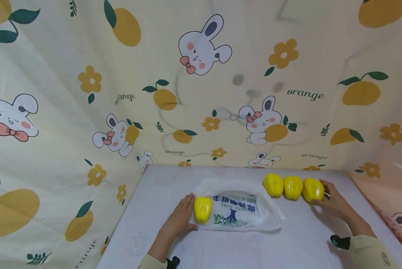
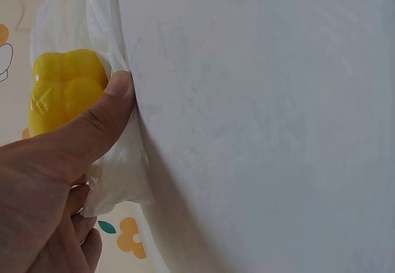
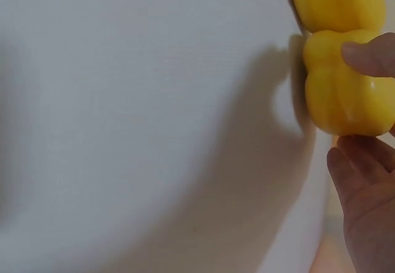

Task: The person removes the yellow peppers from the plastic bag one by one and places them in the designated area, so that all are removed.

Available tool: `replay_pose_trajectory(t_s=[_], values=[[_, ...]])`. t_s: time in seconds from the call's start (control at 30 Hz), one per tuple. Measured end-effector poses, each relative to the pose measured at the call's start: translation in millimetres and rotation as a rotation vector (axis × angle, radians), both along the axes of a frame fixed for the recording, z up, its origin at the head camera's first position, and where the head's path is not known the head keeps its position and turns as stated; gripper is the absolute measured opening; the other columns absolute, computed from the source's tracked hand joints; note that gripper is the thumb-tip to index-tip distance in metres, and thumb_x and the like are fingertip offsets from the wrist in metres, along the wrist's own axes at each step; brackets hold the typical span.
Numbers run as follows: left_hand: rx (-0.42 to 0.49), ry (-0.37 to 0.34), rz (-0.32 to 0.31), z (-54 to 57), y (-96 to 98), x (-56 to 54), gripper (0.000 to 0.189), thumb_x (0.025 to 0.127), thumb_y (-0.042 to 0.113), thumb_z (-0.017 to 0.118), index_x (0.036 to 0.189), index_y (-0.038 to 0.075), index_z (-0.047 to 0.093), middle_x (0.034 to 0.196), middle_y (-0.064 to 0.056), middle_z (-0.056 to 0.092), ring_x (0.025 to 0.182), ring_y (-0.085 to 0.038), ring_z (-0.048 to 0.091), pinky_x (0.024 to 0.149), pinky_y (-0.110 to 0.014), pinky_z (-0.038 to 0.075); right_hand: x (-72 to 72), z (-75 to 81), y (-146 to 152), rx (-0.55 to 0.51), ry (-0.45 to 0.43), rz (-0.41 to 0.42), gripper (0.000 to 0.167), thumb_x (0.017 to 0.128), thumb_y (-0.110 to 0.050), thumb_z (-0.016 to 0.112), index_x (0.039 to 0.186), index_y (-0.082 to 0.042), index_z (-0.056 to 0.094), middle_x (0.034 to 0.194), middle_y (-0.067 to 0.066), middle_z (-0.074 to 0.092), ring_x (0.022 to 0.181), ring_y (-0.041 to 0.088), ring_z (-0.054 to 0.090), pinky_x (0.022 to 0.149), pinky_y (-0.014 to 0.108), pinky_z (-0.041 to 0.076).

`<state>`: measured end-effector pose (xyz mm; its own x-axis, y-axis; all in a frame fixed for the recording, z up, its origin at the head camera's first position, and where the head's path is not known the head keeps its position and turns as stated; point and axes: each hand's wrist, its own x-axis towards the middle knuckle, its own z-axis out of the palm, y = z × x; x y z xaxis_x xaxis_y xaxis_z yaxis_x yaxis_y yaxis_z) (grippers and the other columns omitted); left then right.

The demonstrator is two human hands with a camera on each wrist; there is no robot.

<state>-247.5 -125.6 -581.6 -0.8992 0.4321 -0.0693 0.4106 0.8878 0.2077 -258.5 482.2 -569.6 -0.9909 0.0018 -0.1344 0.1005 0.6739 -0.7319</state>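
A white plastic bag (image 1: pixel 271 218) with printed writing and a tree lies flat on the table. One yellow bell pepper (image 1: pixel 203 210) is at its left end. My left hand (image 1: pixel 180 218) rests at that end beside this pepper, fingers extended and thumb on the bag's edge; the left wrist view shows the thumb (image 2: pixel 102 121) close to the pepper. To the right of the bag, three yellow bell peppers stand in a row: a left one (image 1: pixel 273 185), a middle one (image 1: pixel 293 187) and a right one (image 1: pixel 313 189). My right hand (image 1: pixel 335 201) grips the right one between thumb and fingers.
The pale table (image 1: pixel 241 250) reaches back to a hanging cloth (image 1: pixel 147 130) printed with rabbits, oranges and flowers. The same cloth borders the left and right sides. A dark wrist camera (image 1: pixel 340 242) sits at the right sleeve.
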Motion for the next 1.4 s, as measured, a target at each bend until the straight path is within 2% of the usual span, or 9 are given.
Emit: replay_pose_trajectory(t_s=[0.27,0.37,0.53,0.63,0.8,0.93,1.07,1.2,1.4], values=[[-0.002,0.033,-0.011,0.5,-0.7,0.6,0.119,0.084,0.046,0.092,0.170,0.002,0.023,0.179,-0.014,0.020,0.164,-0.030,0.023,0.133,-0.047,0.022,4.1,-2.8,-1,0.001,-0.004,-0.019,0.124,0.098,-0.037,0.080,0.166,0.002,-0.017,0.162,0.051,-0.002,0.141,0.075,0.016,0.111,0.085,0.026],[0.002,0.032,-0.010,-0.1,-0.8,0.9,0.118,0.084,0.045,0.092,0.170,0.002,0.023,0.179,-0.014,0.020,0.164,-0.030,0.023,0.133,-0.047,0.022,6.6,-0.8,-1,0.042,0.024,-0.025,0.123,0.097,-0.039,0.081,0.167,0.002,-0.012,0.161,0.051,-0.001,0.140,0.076,0.018,0.108,0.088,0.027],[0.033,-0.018,0.003,-0.4,0.0,0.6,0.119,0.084,0.044,0.092,0.171,0.004,0.022,0.180,-0.012,0.017,0.165,-0.029,0.021,0.134,-0.047,0.021,12.4,4.6,-4,0.088,0.076,-0.042,0.119,0.096,-0.042,0.081,0.169,0.000,-0.003,0.163,0.049,-0.002,0.141,0.075,0.013,0.105,0.092,0.023],[0.040,-0.031,0.005,0.0,0.4,1.3,0.119,0.084,0.044,0.092,0.171,0.005,0.021,0.180,-0.012,0.017,0.165,-0.028,0.020,0.134,-0.047,0.020,14.3,8.5,-9,0.095,0.116,-0.038,0.115,0.096,-0.038,0.082,0.169,0.000,0.002,0.164,0.048,0.001,0.144,0.073,0.010,0.107,0.092,0.020],[0.027,0.010,-0.004,0.3,0.0,1.9,0.119,0.083,0.044,0.092,0.170,0.003,0.023,0.179,-0.013,0.019,0.164,-0.029,0.023,0.133,-0.046,0.022,16.9,14.1,-23,0.123,0.212,-0.010,0.108,0.095,-0.027,0.083,0.169,0.002,0.009,0.162,0.048,0.012,0.143,0.072,0.017,0.108,0.091,0.021],[0.026,0.036,-0.008,1.6,-1.0,1.6,0.118,0.083,0.042,0.093,0.170,0.001,0.024,0.178,-0.014,0.021,0.164,-0.030,0.025,0.133,-0.047,0.023,19.4,18.6,-36,0.125,0.321,0.012,0.101,0.094,-0.018,0.084,0.167,0.003,0.018,0.159,0.046,0.024,0.139,0.068,0.027,0.105,0.090,0.027],[0.021,0.034,-0.003,1.8,-1.6,-0.1,0.119,0.082,0.043,0.094,0.170,0.002,0.024,0.179,-0.013,0.021,0.164,-0.029,0.024,0.133,-0.047,0.023,22.0,23.4,-52,0.129,0.403,0.029,0.097,0.092,-0.014,0.085,0.166,0.002,0.025,0.154,0.041,0.036,0.128,0.059,0.041,0.100,0.087,0.039],[0.015,0.023,0.001,-1.1,-1.7,-2.1,0.121,0.082,0.044,0.094,0.171,0.003,0.022,0.179,-0.012,0.020,0.164,-0.028,0.023,0.133,-0.046,0.023,24.8,28.4,-67,0.133,0.420,0.046,0.097,0.091,-0.013,0.087,0.166,-0.001,0.027,0.154,0.039,0.039,0.130,0.059,0.042,0.100,0.086,0.040],[0.033,0.015,0.001,-1.8,-1.3,-1.3,0.121,0.081,0.044,0.094,0.171,0.004,0.023,0.179,-0.011,0.020,0.164,-0.028,0.023,0.133,-0.046,0.024,28.0,34.3,-89,0.120,0.412,0.075,0.097,0.091,-0.014,0.087,0.167,-0.002,0.028,0.158,0.039,0.037,0.140,0.063,0.036,0.104,0.087,0.035]])
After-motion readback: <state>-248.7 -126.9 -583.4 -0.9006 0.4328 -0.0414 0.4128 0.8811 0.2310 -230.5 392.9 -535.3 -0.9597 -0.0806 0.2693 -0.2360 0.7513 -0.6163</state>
